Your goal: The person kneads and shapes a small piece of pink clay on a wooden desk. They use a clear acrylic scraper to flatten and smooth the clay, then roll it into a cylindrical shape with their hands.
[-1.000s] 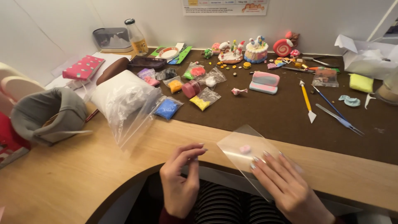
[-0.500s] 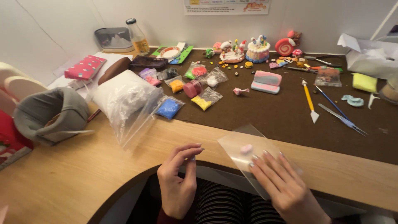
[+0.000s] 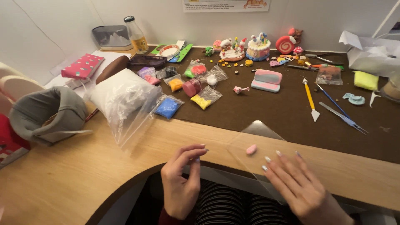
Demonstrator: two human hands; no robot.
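Note:
My right hand [image 3: 301, 189] lies flat with spread fingers on a clear plastic sheet [image 3: 266, 141] at the near edge of the wooden table. A small pink lump of clay [image 3: 251, 149] sits on that sheet, just left of my fingertips. My left hand [image 3: 181, 179] hovers over the table's curved cut-out, fingers loosely curled with thumb and fingertips close together; whether a tiny piece is between them I cannot tell.
A large clear bag of white clay [image 3: 123, 98] lies to the left, with small bags of blue [image 3: 168, 106] and yellow clay [image 3: 202, 101] beside it. Sculpting tools [image 3: 310, 100], a pink-and-blue block [image 3: 267, 80] and clay cake figures [image 3: 258, 48] rest on the brown mat. A grey bag [image 3: 46, 114] stands at far left.
My left hand's fingers have curled slightly and shifted a little; my right hand stays flat on the sheet. The view has drifted slightly.

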